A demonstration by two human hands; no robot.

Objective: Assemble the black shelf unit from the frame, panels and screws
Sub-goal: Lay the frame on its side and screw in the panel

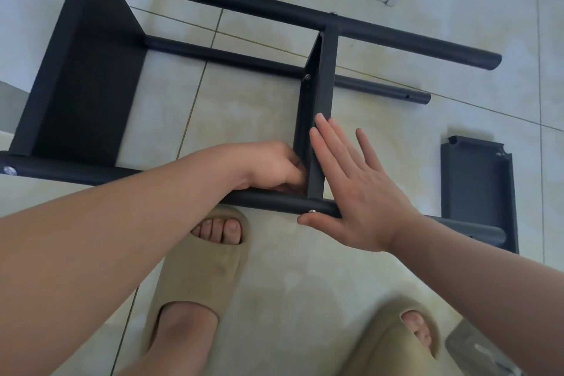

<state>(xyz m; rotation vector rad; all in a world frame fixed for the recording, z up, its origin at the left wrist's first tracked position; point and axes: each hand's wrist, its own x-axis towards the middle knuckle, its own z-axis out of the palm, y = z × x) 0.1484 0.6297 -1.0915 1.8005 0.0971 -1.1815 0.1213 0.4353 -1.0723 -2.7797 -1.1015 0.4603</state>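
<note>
The black shelf frame (244, 6) lies on its side on the tiled floor (305, 284) in front of my feet. My right hand (360, 189) is spread flat, fingers straight against the outer edge of the middle panel (320, 101), thumb beside the screw (312, 210) in the near tube (268, 200). My left hand (274, 168) is curled tight into the inner corner where that panel meets the tube; I cannot tell whether it holds anything. A loose panel (479, 189) lies to the right.

Black shelf frame (250, 9) on its side, spare panel (479, 186) just beside
</note>
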